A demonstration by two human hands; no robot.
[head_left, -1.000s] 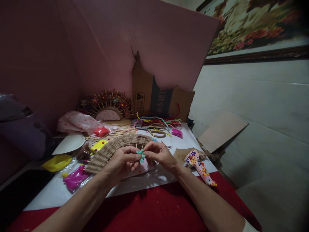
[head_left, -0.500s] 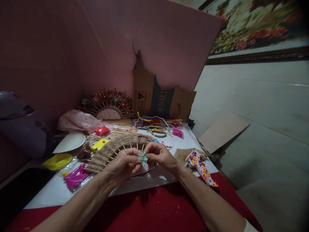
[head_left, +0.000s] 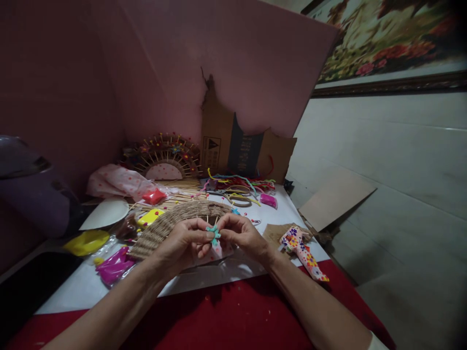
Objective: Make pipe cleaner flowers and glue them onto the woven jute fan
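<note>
Between my two hands is a small teal clay flower with rounded petals. My left hand pinches its left side between thumb and fingers. On its right side, the thumb and forefinger of my right hand press the petals. Both hands are over a half-round fan with a woven twine band and thin sticks, lying on white paper. My hands and wrists cover part of the fan's lower middle. A blue star-shaped piece sits by the fan's right end.
Behind stand a decorated fan and torn cardboard. Scissors lie near coloured cords. At left are clay packs, yellow and magenta. A flower-patterned glue gun rests at right.
Both hands stay close together on the teal flower. The flower has shifted slightly left and up, and my left fingers have moved a little around it.
</note>
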